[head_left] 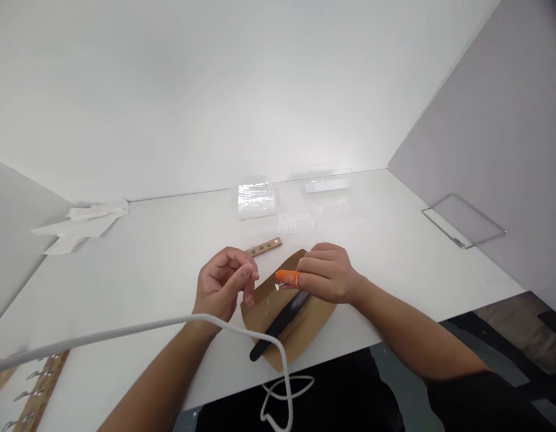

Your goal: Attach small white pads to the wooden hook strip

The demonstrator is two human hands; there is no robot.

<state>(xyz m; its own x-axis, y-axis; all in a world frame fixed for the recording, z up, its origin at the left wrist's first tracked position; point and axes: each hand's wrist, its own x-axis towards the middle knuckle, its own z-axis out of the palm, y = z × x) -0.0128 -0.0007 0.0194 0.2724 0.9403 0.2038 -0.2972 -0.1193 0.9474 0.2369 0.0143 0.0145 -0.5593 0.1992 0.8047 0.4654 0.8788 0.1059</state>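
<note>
My right hand (328,273) has an orange finger cot (287,277) on one finger. Between that finger and the thumb it pinches a small thin metal piece with a white tip (278,287). Just left of it is my left hand (227,279), its fingers curled and thumb and fingertips close together; whether they hold anything small does not show. Below both hands lies a curved tan panel (314,329) with a long black handle-like bar (282,321) running diagonally along it. The right hand hides its upper right part.
Behind my hands lies a small wooden strip with metal hooks (264,246). Farther back are a clear plastic packet (257,201) and a white block (327,185). White paper (86,222) lies at left, a wire frame (462,222) at right. A white cable (170,324) crosses in front.
</note>
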